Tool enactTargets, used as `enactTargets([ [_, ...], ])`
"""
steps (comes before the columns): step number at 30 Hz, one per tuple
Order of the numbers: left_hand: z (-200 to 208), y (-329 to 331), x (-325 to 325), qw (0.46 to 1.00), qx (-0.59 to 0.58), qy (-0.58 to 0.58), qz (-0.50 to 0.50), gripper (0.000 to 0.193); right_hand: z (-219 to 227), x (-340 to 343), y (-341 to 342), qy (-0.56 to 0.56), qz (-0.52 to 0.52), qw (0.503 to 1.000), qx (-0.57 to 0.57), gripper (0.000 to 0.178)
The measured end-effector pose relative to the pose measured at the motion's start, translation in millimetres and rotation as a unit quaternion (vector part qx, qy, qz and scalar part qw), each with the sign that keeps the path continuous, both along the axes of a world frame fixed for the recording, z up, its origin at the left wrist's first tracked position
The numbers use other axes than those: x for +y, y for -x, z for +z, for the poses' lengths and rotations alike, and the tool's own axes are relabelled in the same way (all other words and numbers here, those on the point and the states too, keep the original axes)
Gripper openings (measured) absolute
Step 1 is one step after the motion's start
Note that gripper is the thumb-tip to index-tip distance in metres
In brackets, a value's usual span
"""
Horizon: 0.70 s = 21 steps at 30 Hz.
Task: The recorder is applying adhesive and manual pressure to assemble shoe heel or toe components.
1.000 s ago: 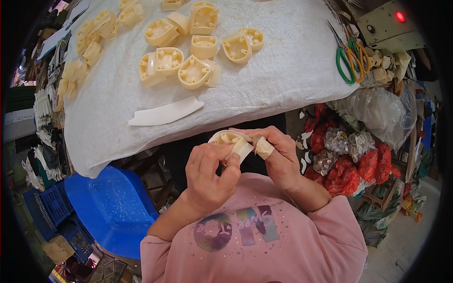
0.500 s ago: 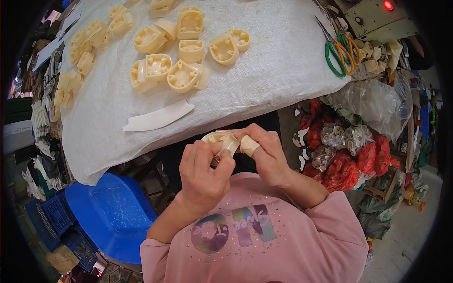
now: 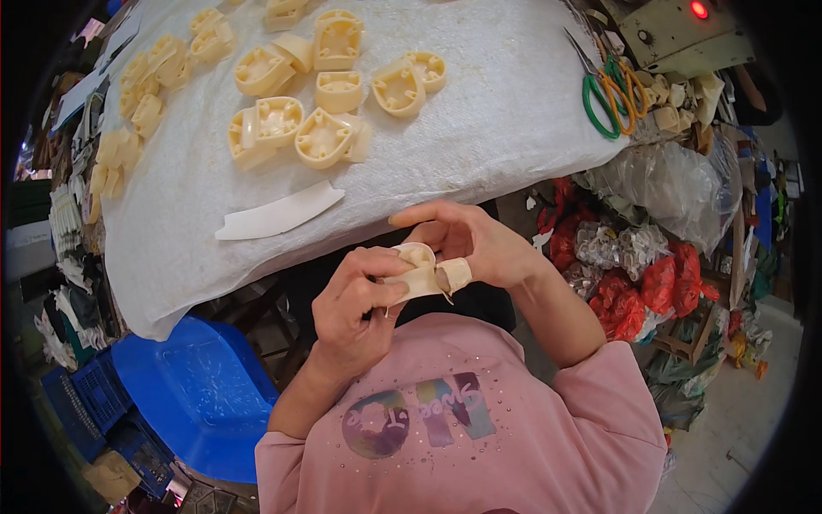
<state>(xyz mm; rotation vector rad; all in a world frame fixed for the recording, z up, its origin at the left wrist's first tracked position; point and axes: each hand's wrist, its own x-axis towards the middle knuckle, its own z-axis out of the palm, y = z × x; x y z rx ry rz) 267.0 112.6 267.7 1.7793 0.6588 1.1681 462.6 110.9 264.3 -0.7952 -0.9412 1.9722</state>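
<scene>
Left hand point(image 3: 353, 300), mid-frame, closed on one cream moulded piece point(image 3: 417, 257); right hand point(image 3: 486, 247), fingers spread, wrapped thumb at its right side. Piece lies between both. Surface point(image 3: 488, 128) above: one white strip point(image 3: 281, 212); overlapping cream parts point(image 3: 338, 92), upper left, count uncertain; two scissors point(image 3: 598, 74), upper right. One blue tub point(image 3: 197, 385), lower left.

Surface point(image 3: 497, 111) draped in white woven sheet point(image 3: 171, 248); sheet wrinkled, hanging over near edge, drooping at near left corner. Cream moulded pieces point(image 3: 339, 91) spread over middle and far part, many hollow side up, pegs showing inside; several leaning against or touching neighbours. More cream pieces clustered point(image 3: 118, 150) along left side. White curved strip point(image 3: 279, 214) lying flat near front edge, apart from pieces. Green-handled scissors point(image 3: 589, 110) at right edge, orange-handled scissors point(image 3: 628, 101) overlapping them.
</scene>
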Motion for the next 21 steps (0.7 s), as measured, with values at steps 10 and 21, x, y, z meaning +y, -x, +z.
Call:
enactTargets([
  [10,1.5,-2.6,8.0,0.994,0.09,-0.055,0.006,0.02,-5.2,8.7,0.1,0.006,0.01,1.0,-0.015,0.055],
  [21,-5.7,-5.0,1.4,0.991,0.002,0.01,0.136,0.013,-0.1,-0.4,-6.7,-0.323,-0.165,0.894,-0.261,0.025],
])
